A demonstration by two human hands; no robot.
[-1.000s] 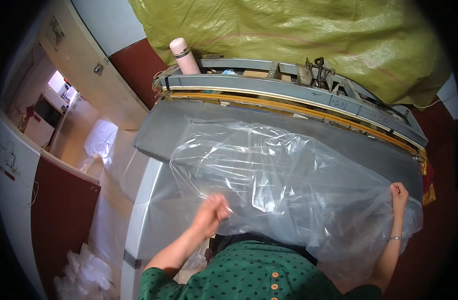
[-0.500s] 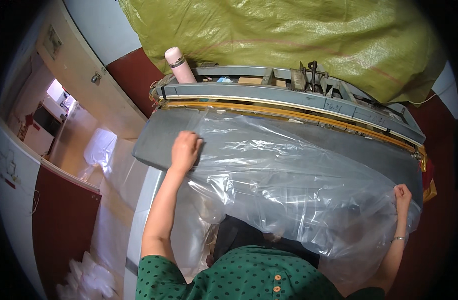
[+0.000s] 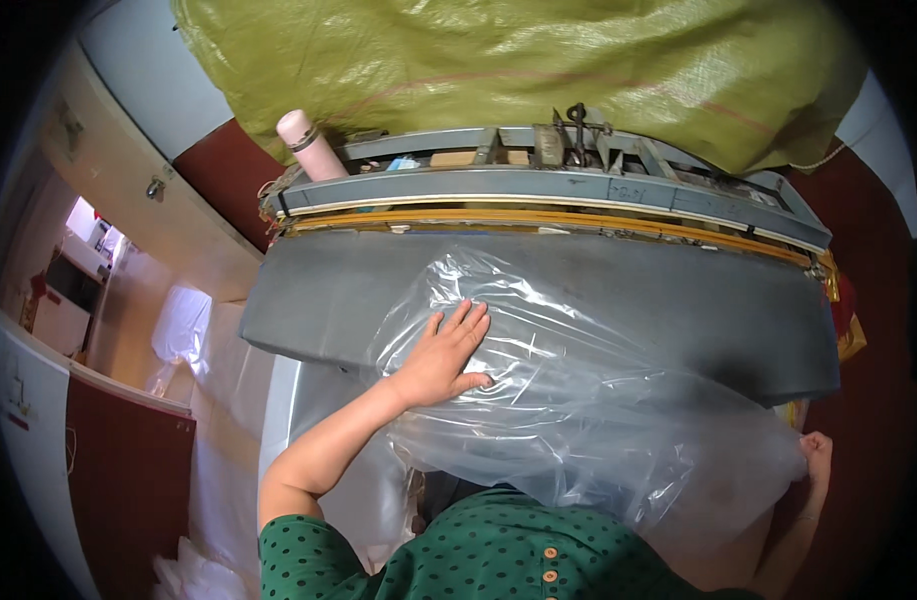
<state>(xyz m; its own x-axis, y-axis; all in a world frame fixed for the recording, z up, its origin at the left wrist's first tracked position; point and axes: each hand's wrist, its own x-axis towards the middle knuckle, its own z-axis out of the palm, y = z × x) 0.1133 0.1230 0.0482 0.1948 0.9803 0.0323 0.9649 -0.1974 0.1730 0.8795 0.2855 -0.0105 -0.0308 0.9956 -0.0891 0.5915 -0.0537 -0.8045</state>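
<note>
A clear plastic sheet or bag, crumpled and shiny, lies across the grey padded worktop and hangs over its near edge. My left hand rests flat on the plastic left of the middle, fingers spread. Off the worktop's right end, my right hand is closed on the right edge of the plastic. Folds and glare hide whether the plastic has one layer or two.
Behind the worktop runs a grey metal frame with an orange strip. A pink bottle leans at its left end, and a dark metal clamp stands on it. A yellow-green tarp hangs behind. At left is a door.
My left hand has moved right and opened flat on the plastic. My right hand has drawn the plastic's edge nearer to me and slightly right, baring more of the worktop.
</note>
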